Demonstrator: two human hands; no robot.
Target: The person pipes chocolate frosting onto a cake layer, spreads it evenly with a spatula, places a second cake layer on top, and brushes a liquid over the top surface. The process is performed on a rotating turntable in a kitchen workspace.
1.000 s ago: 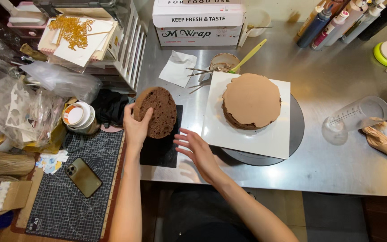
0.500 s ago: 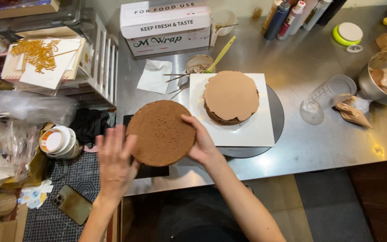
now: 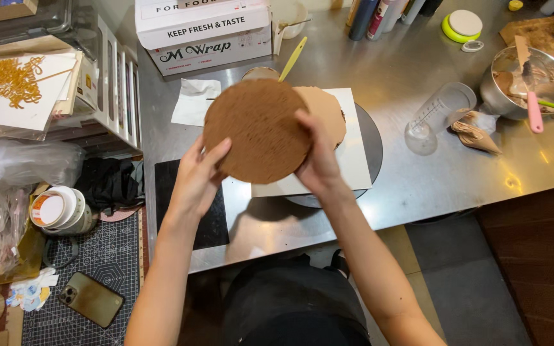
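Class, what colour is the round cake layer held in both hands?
Chocolate brown, seen in the head view: cake layer.

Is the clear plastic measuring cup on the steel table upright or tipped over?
Tipped over: the clear plastic measuring cup lies on its side on the steel table, apparently empty.

Single head-worn view, looking steeply down from above the person's chest onto the steel table [image 3: 418,186]. Faces away from the body: torso at near edge, boxes and bottles at far edge. Close range, forearms fill the centre. No second view.
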